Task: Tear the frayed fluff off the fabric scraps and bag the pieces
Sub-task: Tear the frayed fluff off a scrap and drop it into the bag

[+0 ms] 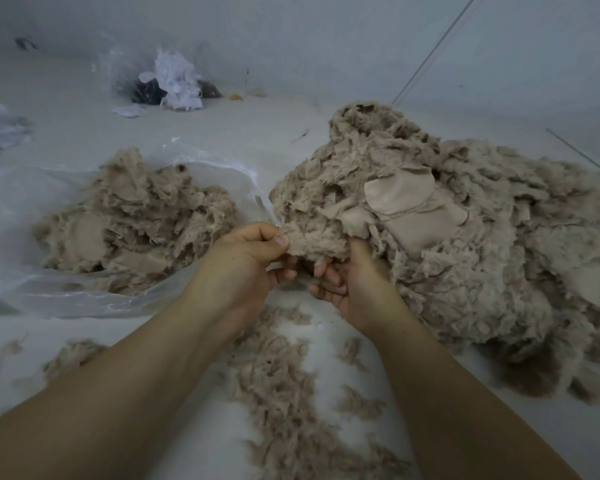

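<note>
- My left hand (253, 258) pinches a fluffy scrap (314, 242); my right hand (352, 285) grips its other end.
- Unsorted pile (465, 237) touches the scrap, right of my grip.
- Clear bag (66, 289), holding pieces, lies left.
- Torn fluff (278, 375) below.

Dim, flat, bluish light across a soft wide-angle view.

We see no strong light source and no hard shadows, only faint dark patches under the big scrap heap (465, 244) toward four o'clock. We notice weak glare on the clear plastic bag (94, 299) at nine o'clock. Our forearms blur and widen at the bottom edge, and straight lines bend toward one o'clock. The far clutter at eleven o'clock is hazy and grainy, while the centre stays fairly sharp.
</note>
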Motion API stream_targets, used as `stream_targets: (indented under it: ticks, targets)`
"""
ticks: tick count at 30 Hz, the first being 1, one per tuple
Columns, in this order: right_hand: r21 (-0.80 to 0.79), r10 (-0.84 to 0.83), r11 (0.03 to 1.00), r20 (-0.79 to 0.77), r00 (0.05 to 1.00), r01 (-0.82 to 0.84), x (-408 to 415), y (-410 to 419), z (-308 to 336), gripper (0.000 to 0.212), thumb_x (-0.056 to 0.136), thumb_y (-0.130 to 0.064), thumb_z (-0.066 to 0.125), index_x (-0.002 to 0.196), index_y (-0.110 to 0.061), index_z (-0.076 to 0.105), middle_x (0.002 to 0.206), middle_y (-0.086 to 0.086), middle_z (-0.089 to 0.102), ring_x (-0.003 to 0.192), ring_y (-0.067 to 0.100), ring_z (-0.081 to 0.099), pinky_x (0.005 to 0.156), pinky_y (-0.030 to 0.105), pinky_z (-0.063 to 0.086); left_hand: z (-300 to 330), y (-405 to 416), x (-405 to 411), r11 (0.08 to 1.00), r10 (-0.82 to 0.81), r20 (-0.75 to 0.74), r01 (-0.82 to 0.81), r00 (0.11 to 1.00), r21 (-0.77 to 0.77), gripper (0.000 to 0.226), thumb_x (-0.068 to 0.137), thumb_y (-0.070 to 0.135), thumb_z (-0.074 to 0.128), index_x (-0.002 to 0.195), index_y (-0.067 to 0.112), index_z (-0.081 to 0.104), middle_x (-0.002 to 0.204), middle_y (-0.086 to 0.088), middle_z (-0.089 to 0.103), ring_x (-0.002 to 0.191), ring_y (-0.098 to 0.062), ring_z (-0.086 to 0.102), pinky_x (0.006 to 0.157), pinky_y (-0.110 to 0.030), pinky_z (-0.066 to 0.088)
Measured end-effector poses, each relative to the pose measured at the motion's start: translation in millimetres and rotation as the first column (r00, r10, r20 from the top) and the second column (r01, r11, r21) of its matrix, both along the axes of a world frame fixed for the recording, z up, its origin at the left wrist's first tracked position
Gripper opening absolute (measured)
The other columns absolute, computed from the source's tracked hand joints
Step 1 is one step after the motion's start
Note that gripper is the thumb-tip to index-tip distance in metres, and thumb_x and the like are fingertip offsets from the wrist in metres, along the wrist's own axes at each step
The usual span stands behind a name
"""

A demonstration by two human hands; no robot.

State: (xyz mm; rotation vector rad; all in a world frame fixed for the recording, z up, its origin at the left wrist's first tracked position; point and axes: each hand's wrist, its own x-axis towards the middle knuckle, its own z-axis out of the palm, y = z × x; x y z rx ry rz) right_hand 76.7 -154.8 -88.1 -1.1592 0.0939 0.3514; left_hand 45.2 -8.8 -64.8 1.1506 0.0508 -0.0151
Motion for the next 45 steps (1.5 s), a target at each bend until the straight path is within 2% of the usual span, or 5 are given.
stream_targets:
  ticks: [10,15,26,35,45]
  targets:
    - [-0.137,0.180,0.978,0.159,0.971,-0.159,0,-6,-5,0.060,0.069,-0.074,0.063,0.071,-0.015,0.070,0.050,-0.008,0.046,0.044,0.003,0.047,0.059,0.027,0.054,-9,14,-6,0.989,0.110,-0.011,-0.108,0.994,0.099,0.031,0.098,0.004,0.049,0.069,0.012,0.057,0.063,-0.010,0.058,0.055,-0.023,0.053,0.053,-0.032,0.045]
    - [-0.189,0.294,0.950,0.281,0.914,-0.248,-4,-7,-7,0.022,0.080,-0.037,0.074,0.094,-0.021,0.076,0.092,-0.001,0.077,0.087,0.014,0.073,0.073,0.025,0.057,-11,-2,-8,0.965,0.037,0.072,-0.054,0.997,0.256,0.033,0.097,0.014,0.058,0.068,0.024,0.070,0.066,-0.006,0.068,0.053,-0.016,0.060,0.051,-0.029,0.048]
    - [-0.150,0.247,0.967,0.326,0.913,-0.208,-5,-8,-4,0.028,0.088,-0.036,0.064,0.069,-0.018,0.072,0.062,0.000,0.066,0.058,0.010,0.065,0.061,0.026,0.052,-21,3,-6,0.960,-0.050,0.016,0.044,0.999,0.275,0.008,0.082,0.022,0.072,0.075,0.018,0.069,0.053,-0.008,0.059,0.041,-0.015,0.048,0.041,-0.023,0.040]
    - [-0.148,0.297,0.953,0.289,0.910,-0.264,-2,-11,-11,0.024,0.083,-0.013,0.070,0.106,-0.008,0.075,0.110,0.013,0.073,0.106,0.026,0.069,0.087,0.030,0.055,-15,2,-10,0.960,-0.104,-0.065,0.118,0.992,0.253,0.022,0.088,0.028,0.069,0.077,0.008,0.070,0.066,-0.015,0.062,0.048,-0.023,0.049,0.043,-0.025,0.039]
    - [-0.190,0.342,0.935,0.260,0.903,-0.299,0,-13,-12,0.032,0.070,-0.031,0.080,0.098,-0.016,0.078,0.106,0.011,0.074,0.104,0.023,0.070,0.090,0.031,0.056,-16,0,-5,0.966,0.033,0.025,-0.039,0.999,0.255,0.027,0.091,0.013,0.065,0.064,0.016,0.070,0.060,-0.009,0.058,0.046,-0.016,0.046,0.043,-0.024,0.038]
